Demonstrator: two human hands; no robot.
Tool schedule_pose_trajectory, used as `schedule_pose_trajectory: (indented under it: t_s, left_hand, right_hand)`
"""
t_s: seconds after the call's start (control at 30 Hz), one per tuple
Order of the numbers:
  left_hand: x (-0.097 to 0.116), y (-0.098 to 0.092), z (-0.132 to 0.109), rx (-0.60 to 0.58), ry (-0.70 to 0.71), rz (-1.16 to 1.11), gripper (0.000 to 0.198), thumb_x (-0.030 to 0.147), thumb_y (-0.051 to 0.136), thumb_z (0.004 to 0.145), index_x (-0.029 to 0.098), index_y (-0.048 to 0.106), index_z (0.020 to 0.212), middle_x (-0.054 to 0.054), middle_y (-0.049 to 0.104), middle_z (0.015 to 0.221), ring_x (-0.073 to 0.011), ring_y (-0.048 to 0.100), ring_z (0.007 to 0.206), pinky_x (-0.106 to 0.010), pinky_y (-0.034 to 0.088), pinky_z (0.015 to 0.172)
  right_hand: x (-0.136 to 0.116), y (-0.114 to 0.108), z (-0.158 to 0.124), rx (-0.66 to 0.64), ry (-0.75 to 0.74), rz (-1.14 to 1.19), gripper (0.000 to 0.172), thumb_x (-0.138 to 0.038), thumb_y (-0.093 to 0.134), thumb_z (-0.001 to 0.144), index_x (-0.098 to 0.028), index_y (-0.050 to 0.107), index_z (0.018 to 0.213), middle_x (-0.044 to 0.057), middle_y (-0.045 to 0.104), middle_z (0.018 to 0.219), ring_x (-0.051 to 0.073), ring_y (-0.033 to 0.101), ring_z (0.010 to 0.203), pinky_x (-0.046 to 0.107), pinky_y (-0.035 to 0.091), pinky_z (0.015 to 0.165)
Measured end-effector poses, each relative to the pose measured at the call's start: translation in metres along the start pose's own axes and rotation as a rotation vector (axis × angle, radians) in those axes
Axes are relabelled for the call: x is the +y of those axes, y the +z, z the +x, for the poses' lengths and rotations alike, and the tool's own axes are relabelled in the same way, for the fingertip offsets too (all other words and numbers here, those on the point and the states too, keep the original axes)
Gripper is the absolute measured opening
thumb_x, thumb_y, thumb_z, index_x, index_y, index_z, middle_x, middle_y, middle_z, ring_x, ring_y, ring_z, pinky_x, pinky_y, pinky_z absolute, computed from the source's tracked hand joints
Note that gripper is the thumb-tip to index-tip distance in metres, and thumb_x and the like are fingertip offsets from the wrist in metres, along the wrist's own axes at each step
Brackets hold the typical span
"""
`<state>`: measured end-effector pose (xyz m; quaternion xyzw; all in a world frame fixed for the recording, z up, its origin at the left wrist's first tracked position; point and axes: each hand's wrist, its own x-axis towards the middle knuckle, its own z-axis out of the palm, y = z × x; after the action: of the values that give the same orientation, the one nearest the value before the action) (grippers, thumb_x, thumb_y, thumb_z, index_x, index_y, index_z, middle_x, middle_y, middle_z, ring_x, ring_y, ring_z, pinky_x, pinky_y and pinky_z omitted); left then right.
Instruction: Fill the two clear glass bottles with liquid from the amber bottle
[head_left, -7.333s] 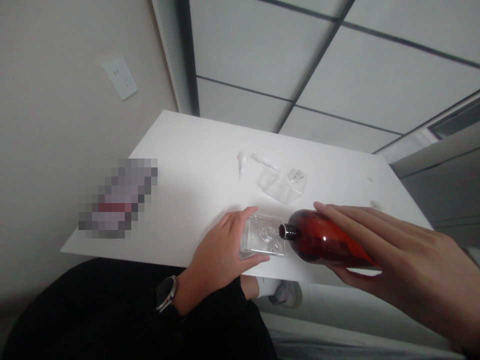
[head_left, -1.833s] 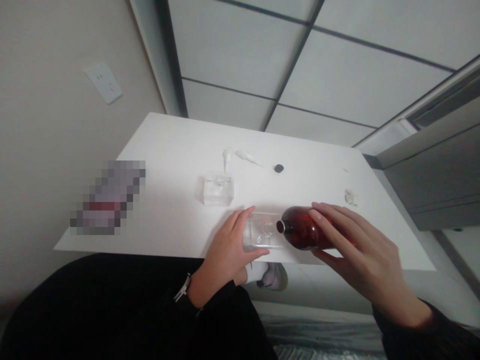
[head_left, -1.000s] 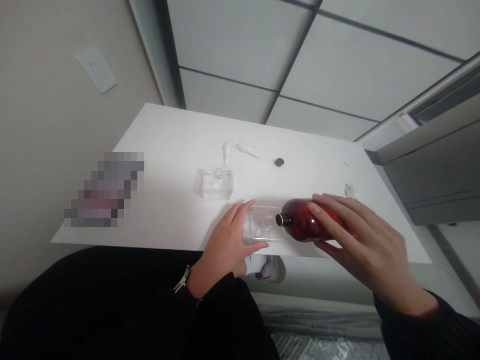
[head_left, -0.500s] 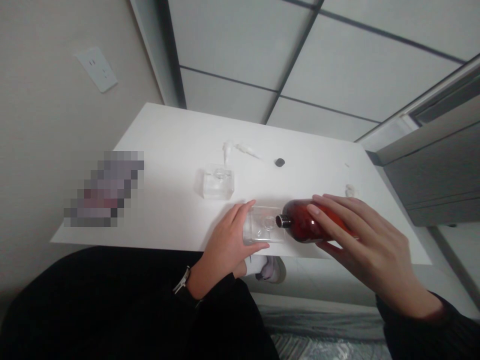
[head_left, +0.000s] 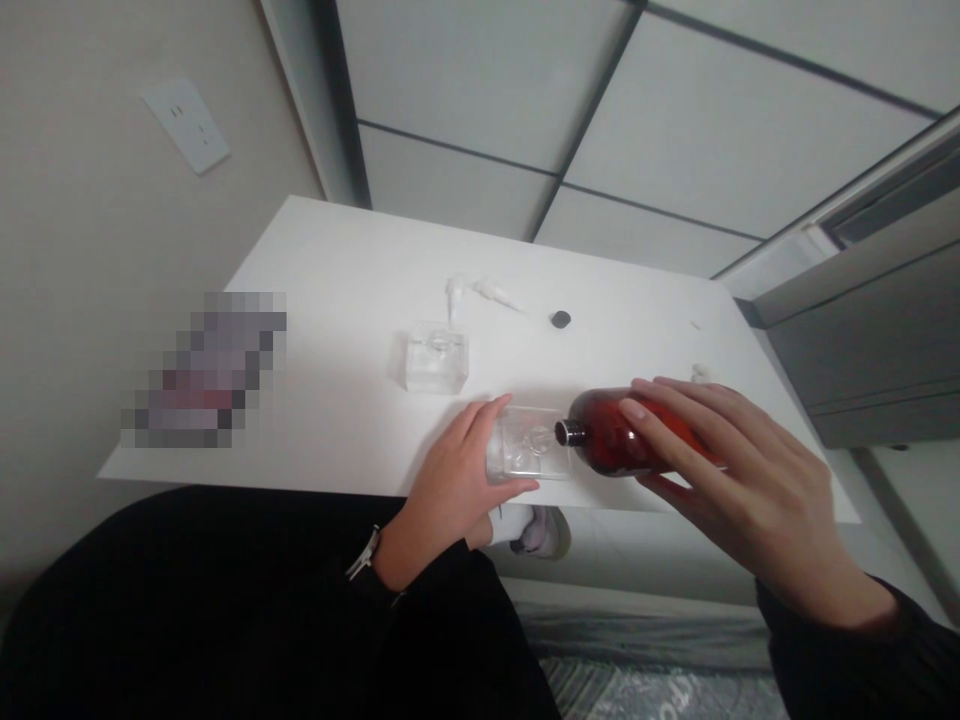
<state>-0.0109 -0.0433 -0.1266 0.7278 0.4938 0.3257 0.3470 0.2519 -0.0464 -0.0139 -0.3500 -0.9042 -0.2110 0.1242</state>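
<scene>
My left hand (head_left: 461, 460) is closed around the left side of a clear square bottle (head_left: 517, 466) near the table's front edge, with thumb and fingers on opposite sides. In my right hand (head_left: 739, 470) lies a reddish-brown bottle (head_left: 619, 440), tilted onto its side. Its uncapped dark neck points left, over or just beside the clear bottle's round opening. Whether any liquid flows between them I cannot tell. Behind my left hand stands a second clear square bottle (head_left: 436, 362).
Two whitish translucent pump tops (head_left: 454, 296) lie behind the second bottle. A small dark cap (head_left: 560, 319) is to their right. A small clear object (head_left: 700, 374) sits behind my right hand. The white table (head_left: 337, 300) has a blurred-out item (head_left: 210, 370) at its left.
The reddish-brown bottle has shifted very slightly right with my right hand. My left hand keeps its grip on the clear bottle. The view has tilted a little.
</scene>
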Motion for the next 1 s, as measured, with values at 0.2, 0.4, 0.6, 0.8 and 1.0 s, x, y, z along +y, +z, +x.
schedule_pose_trajectory:
  t_s: [0.2, 0.4, 0.6, 0.8, 1.0]
  left_hand:
    - [-0.0013, -0.001, 0.0004, -0.006, 0.01, -0.011, 0.091, 0.03, 0.096, 0.077, 0.026, 0.045, 0.153, -0.013, 0.061, 0.151, -0.0343, 0.06, 0.141, -0.055, 0.049, 0.121]
    - [-0.0007, -0.0015, 0.0003, 0.001, 0.013, -0.003, 0.092, 0.03, 0.096, 0.077, 0.027, 0.045, 0.153, -0.013, 0.062, 0.15, -0.0343, 0.061, 0.14, -0.056, 0.05, 0.12]
    - [0.0008, -0.0014, 0.0004, 0.002, 0.013, 0.011, 0.093, 0.028, 0.097, 0.076, 0.022, 0.044, 0.152, -0.015, 0.062, 0.15, -0.0339, 0.061, 0.14, -0.055, 0.05, 0.12]
    - [0.001, -0.0002, 0.0017, -0.011, -0.002, -0.002, 0.093, 0.03, 0.097, 0.077, 0.025, 0.044, 0.152, -0.014, 0.06, 0.152, -0.0344, 0.059, 0.142, -0.056, 0.048, 0.121]
    - [-0.0007, -0.0004, 0.0009, -0.006, 0.015, -0.007, 0.092, 0.031, 0.097, 0.077, 0.024, 0.044, 0.153, -0.014, 0.061, 0.151, -0.0335, 0.06, 0.141, -0.055, 0.05, 0.12]
  right_hand:
    - [0.0013, -0.0008, 0.0001, -0.006, -0.012, 0.004, 0.101, -0.008, 0.081, 0.087, -0.021, 0.028, 0.172, 0.023, 0.071, 0.14, 0.042, 0.073, 0.119, 0.06, 0.063, 0.096]
    - [0.0013, -0.0019, 0.0022, -0.003, -0.019, 0.015, 0.1, -0.008, 0.082, 0.087, -0.022, 0.029, 0.172, 0.022, 0.072, 0.139, 0.041, 0.073, 0.12, 0.06, 0.063, 0.096]
    - [0.0014, -0.0021, 0.0029, 0.0, -0.018, 0.024, 0.099, -0.009, 0.081, 0.088, -0.021, 0.03, 0.171, 0.02, 0.073, 0.138, 0.039, 0.073, 0.12, 0.058, 0.063, 0.097]
    - [0.0028, 0.0004, -0.0004, 0.022, 0.006, 0.062, 0.081, -0.007, 0.082, 0.087, -0.015, 0.047, 0.16, 0.02, 0.074, 0.137, 0.039, 0.073, 0.12, 0.058, 0.063, 0.097]
    - [0.0001, 0.0014, 0.002, 0.04, 0.096, 0.122, 0.059, -0.009, 0.082, 0.088, -0.021, 0.057, 0.141, 0.015, 0.076, 0.135, 0.035, 0.074, 0.121, 0.053, 0.062, 0.1]
